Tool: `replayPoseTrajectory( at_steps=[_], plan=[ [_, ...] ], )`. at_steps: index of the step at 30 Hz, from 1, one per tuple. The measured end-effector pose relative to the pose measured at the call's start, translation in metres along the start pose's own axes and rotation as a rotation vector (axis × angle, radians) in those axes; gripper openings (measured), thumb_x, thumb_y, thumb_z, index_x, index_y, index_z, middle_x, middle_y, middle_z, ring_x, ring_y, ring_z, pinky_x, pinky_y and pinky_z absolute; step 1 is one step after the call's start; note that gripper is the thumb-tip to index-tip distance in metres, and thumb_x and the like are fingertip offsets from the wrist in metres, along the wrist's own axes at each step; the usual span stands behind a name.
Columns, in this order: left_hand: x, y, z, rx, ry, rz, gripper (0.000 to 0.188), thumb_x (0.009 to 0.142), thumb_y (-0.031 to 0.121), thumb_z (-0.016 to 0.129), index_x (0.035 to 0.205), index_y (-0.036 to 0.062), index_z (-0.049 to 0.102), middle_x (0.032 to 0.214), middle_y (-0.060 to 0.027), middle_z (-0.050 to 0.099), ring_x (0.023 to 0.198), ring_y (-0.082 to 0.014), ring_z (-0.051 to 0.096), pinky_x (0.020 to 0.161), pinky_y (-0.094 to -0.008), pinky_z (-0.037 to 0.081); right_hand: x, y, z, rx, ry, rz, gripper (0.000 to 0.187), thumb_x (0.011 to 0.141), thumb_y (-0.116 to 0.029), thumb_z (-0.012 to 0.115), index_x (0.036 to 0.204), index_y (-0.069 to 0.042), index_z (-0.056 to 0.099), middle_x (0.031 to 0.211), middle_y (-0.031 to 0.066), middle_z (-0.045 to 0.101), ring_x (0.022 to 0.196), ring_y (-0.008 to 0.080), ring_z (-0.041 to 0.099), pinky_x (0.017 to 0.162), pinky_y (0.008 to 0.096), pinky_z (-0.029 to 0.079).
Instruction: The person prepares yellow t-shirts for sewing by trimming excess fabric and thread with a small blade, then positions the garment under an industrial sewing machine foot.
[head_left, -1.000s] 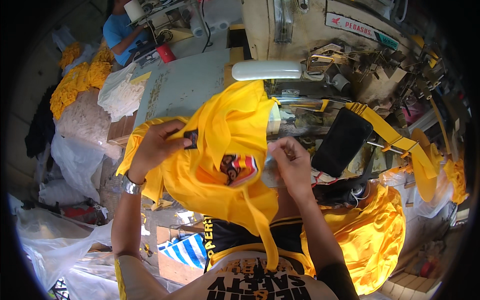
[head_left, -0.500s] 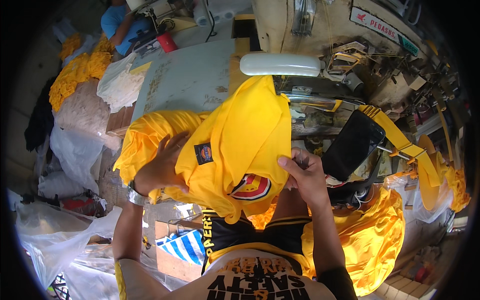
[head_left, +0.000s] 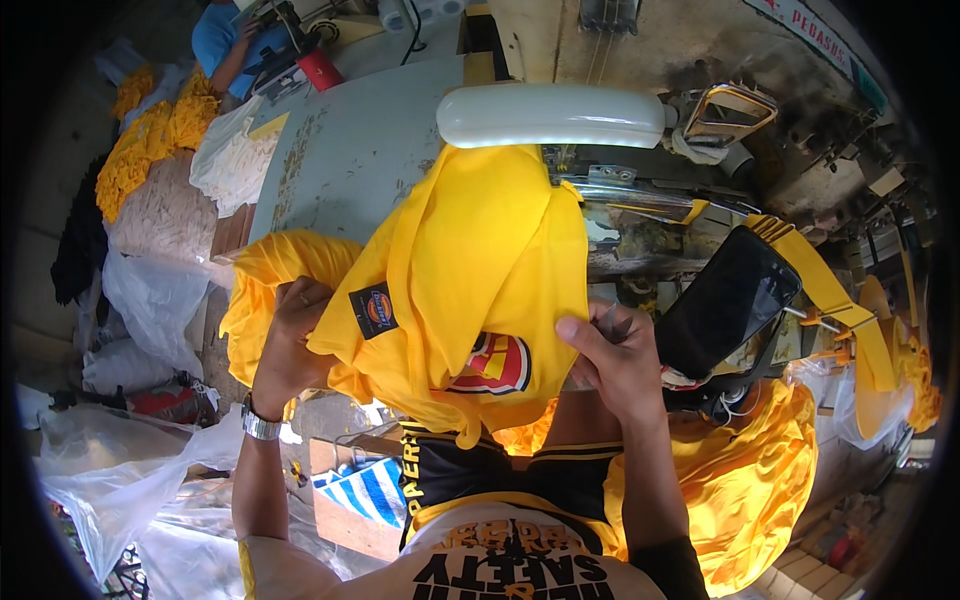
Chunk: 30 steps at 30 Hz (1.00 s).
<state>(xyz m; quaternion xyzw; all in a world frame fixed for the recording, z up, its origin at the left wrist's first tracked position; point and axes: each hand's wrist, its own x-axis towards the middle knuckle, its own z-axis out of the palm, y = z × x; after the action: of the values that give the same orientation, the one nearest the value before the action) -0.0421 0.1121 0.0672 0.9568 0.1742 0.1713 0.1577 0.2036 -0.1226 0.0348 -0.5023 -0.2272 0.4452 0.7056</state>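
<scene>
A yellow shirt with a black neck label and a round red-and-black print is spread between my hands. Its far end reaches the sewing machine's metal parts. On the left, my left hand is closed on the fabric edge near the label. My right hand pinches the shirt's right edge between thumb and fingers. A small pointed metal piece, perhaps thread snips, shows in the same hand. More yellow cloth lies bunched behind my left hand.
A white rounded bar hangs over the shirt's far end. To the right are a black phone and a yellow strap. A worn grey table stands left; a person in blue sits beyond. Yellow fabric lies beside my right arm.
My left hand has moved left and its fingers have closed on the shirt edge. The label side has shifted left and tilted. My right hand keeps its pinch. The view has shifted slightly.
</scene>
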Motion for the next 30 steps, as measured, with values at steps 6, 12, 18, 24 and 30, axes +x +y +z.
replayPoseTrajectory(
  at_steps=[6, 12, 18, 24, 30],
  plan=[
    [0.010, 0.003, -0.010, 0.048, 0.150, 0.039, 0.040, 0.056, 0.000, 0.075, 0.095, 0.0024, 0.068, 0.088, -0.0063, 0.062, 0.087, -0.0261, 0.053, 0.081, -0.0368, 0.040, 0.008, 0.003, -0.001, -0.065, 0.038, -0.057, 0.019, 0.089, -0.016, 0.070, 0.087, 0.003, 0.068, 0.060, -0.0026, 0.057, 0.046, -0.0001, 0.042, 0.042, 0.0188, 0.030],
    [0.014, 0.008, -0.023, 0.092, 0.273, 0.039, 0.040, 0.058, 0.001, 0.076, 0.097, 0.0007, 0.067, 0.090, -0.0080, 0.062, 0.090, -0.0284, 0.054, 0.082, -0.0374, 0.043, 0.012, 0.001, 0.005, -0.083, 0.066, -0.068, 0.019, 0.089, -0.018, 0.071, 0.087, 0.001, 0.070, 0.060, -0.0035, 0.057, 0.046, -0.0001, 0.042, 0.043, 0.0184, 0.031],
    [0.013, 0.008, -0.026, 0.102, 0.315, 0.036, 0.038, 0.058, 0.003, 0.077, 0.095, -0.0006, 0.066, 0.089, -0.0089, 0.061, 0.089, -0.0284, 0.055, 0.082, -0.0382, 0.044, 0.014, 0.002, 0.003, -0.133, 0.076, -0.066, 0.020, 0.089, -0.019, 0.071, 0.084, 0.001, 0.070, 0.055, -0.0055, 0.052, 0.045, -0.0012, 0.039, 0.041, 0.0184, 0.030],
    [0.019, 0.020, -0.035, 0.152, 0.410, 0.097, 0.033, 0.062, 0.005, 0.076, 0.092, -0.0017, 0.065, 0.087, -0.0096, 0.060, 0.085, -0.0280, 0.056, 0.077, -0.0370, 0.045, 0.014, -0.003, 0.003, -0.147, 0.078, -0.055, 0.020, 0.089, -0.017, 0.070, 0.081, 0.001, 0.068, 0.057, -0.0056, 0.053, 0.048, -0.0013, 0.041, 0.044, 0.0184, 0.032],
    [0.020, 0.025, -0.043, 0.177, 0.495, 0.127, 0.030, 0.064, 0.004, 0.073, 0.091, -0.0036, 0.064, 0.087, -0.0107, 0.059, 0.082, -0.0269, 0.055, 0.074, -0.0346, 0.045, 0.015, 0.005, 0.000, -0.116, 0.061, -0.148, 0.020, 0.090, -0.012, 0.068, 0.078, 0.003, 0.065, 0.068, -0.0037, 0.059, 0.062, 0.0002, 0.047, 0.055, 0.0193, 0.038]
  ],
)
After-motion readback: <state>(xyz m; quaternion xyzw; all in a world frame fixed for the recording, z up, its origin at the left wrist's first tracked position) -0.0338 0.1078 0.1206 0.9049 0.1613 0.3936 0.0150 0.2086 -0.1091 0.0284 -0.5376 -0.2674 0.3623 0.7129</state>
